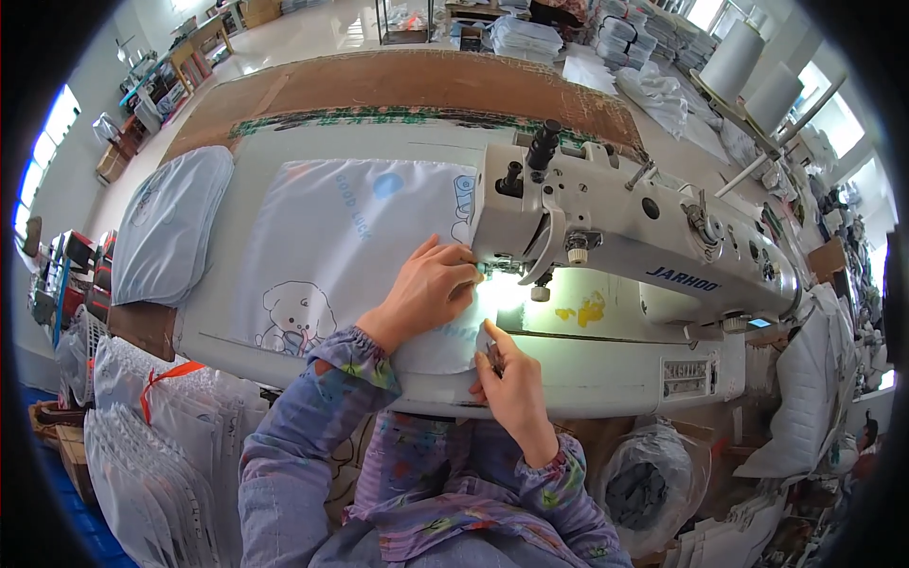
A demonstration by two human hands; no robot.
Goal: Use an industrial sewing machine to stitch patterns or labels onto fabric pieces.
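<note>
A white fabric piece (331,246) printed with a small bear and pale blue marks lies flat on the sewing table (284,142). My left hand (426,289) rests flat on the fabric, fingers pointing at the lit needle area of the white sewing machine (625,227). My right hand (507,379) pinches the fabric's near right edge just in front of the needle, with the fingers closed on the hem.
A bundle of white fabric pieces (170,227) lies at the table's left end. Stacked white pieces (161,445) stand at my lower left. Thread cones (748,66) rise at the back right, and a bagged bundle (653,492) sits under the table.
</note>
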